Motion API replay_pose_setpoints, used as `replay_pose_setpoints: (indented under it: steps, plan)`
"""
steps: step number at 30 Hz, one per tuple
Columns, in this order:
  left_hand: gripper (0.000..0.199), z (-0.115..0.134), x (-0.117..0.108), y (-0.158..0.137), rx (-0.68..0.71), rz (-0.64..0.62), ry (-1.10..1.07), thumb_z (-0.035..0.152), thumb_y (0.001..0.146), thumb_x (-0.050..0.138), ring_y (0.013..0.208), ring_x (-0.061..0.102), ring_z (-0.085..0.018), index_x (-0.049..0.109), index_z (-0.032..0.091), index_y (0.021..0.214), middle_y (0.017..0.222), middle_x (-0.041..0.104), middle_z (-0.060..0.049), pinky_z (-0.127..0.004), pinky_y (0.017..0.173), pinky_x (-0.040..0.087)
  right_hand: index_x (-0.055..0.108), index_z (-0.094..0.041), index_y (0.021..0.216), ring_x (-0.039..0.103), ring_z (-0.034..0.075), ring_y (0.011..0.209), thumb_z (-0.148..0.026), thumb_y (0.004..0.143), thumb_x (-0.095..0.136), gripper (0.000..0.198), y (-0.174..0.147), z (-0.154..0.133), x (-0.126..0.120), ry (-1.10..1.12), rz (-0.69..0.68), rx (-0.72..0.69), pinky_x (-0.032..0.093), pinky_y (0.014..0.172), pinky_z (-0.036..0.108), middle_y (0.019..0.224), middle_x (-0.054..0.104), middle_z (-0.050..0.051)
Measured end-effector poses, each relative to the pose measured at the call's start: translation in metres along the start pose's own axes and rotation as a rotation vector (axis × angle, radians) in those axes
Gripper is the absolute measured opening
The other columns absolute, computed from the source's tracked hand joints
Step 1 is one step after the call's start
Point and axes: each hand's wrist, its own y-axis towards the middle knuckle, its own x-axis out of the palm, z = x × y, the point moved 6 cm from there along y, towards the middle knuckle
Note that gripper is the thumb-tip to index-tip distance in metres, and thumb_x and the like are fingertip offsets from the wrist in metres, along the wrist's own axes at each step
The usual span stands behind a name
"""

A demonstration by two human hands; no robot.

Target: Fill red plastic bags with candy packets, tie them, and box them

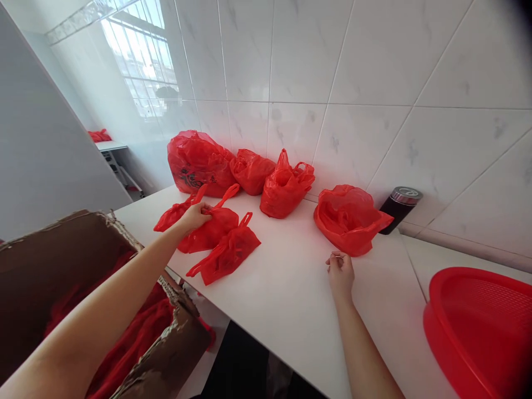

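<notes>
My left hand (196, 216) is closed on the gathered top of a small tied red plastic bag (220, 224), which rests on the white table. On either side of it lie two more small tied red bags, a front bag (228, 257) and a back bag (172, 216). My right hand (341, 272) hovers at or just above the tabletop with its fingers curled together; whatever they hold, if anything, is too small to name. Just beyond it stands a wide-mouthed red plastic bag (347, 221), with more red plastic showing inside.
Against the tiled wall stand a large red bag (199, 166), a smaller bag (251, 172) and a bag with handles up (286, 188). A black flask (397, 208) leans at right in view, near a red basket (440, 310). A cardboard box (183, 327) holds red material at left.
</notes>
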Motion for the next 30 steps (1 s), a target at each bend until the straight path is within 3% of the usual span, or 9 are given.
replay_pose_setpoints:
  steps: [5,10,17,23,25,27,30]
  plan:
    - [0.030,-0.011,0.001,-0.009,-0.042,0.070,-0.242,0.022,0.072,0.063,0.065,0.061,-0.014,0.057,0.019,0.101,0.079,0.063,0.001,-0.024,0.059,0.050,0.054,-0.021,0.091,0.053,0.013,0.057,-0.047,0.079,0.054,0.028,0.000,0.000,0.000,-0.003,-0.010,0.003,0.042,0.053,0.025,0.070,0.061,-0.001]
    - [0.036,-0.006,0.003,-0.011,-0.083,-0.004,-0.362,0.031,0.071,0.071,0.063,0.063,-0.016,0.058,0.018,0.102,0.072,0.064,0.000,-0.028,0.060,0.052,0.054,-0.022,0.090,0.051,0.013,0.054,-0.047,0.080,0.053,0.027,-0.001,-0.001,-0.001,-0.017,-0.010,-0.003,0.042,0.052,0.025,0.069,0.060,-0.001]
    - [0.028,0.005,-0.005,-0.014,-0.129,-0.067,-0.276,0.034,0.077,0.071,0.058,0.060,-0.012,0.063,0.014,0.096,0.072,0.064,0.001,-0.027,0.056,0.050,0.054,-0.022,0.091,0.053,0.013,0.057,-0.046,0.080,0.054,0.027,-0.001,0.000,0.000,-0.023,-0.015,-0.005,0.043,0.054,0.025,0.070,0.060,-0.002]
    - [0.032,-0.011,0.001,-0.011,-0.144,-0.017,-0.165,0.035,0.079,0.068,0.061,0.063,-0.015,0.062,0.014,0.102,0.077,0.067,-0.002,-0.029,0.059,0.052,0.054,-0.022,0.092,0.053,0.013,0.058,-0.046,0.079,0.053,0.027,0.000,0.000,-0.001,-0.027,-0.021,-0.009,0.043,0.055,0.025,0.070,0.059,-0.002]
    - [0.036,-0.011,0.001,-0.015,-0.126,0.038,-0.091,0.034,0.079,0.067,0.070,0.067,-0.019,0.059,0.013,0.107,0.083,0.068,-0.006,-0.032,0.065,0.053,0.054,-0.022,0.091,0.053,0.013,0.057,-0.045,0.080,0.053,0.026,-0.001,-0.001,-0.001,-0.031,-0.024,-0.007,0.043,0.054,0.025,0.070,0.060,-0.002]
    - [0.042,-0.001,-0.001,-0.024,-0.076,0.104,0.008,0.034,0.078,0.065,0.092,0.067,-0.026,0.056,0.014,0.114,0.099,0.067,-0.012,-0.036,0.078,0.052,0.054,-0.022,0.090,0.052,0.013,0.056,-0.045,0.080,0.053,0.026,-0.001,-0.001,0.000,-0.034,-0.027,-0.003,0.042,0.054,0.025,0.071,0.060,-0.001]
    - [0.045,0.031,0.005,-0.047,0.095,0.132,0.204,0.038,0.083,0.055,0.125,0.049,-0.030,0.051,0.022,0.125,0.131,0.055,-0.013,-0.043,0.100,0.040,0.054,-0.022,0.090,0.050,0.012,0.054,-0.047,0.080,0.053,0.027,-0.001,-0.002,0.001,-0.037,-0.036,0.001,0.042,0.054,0.025,0.070,0.059,-0.002]
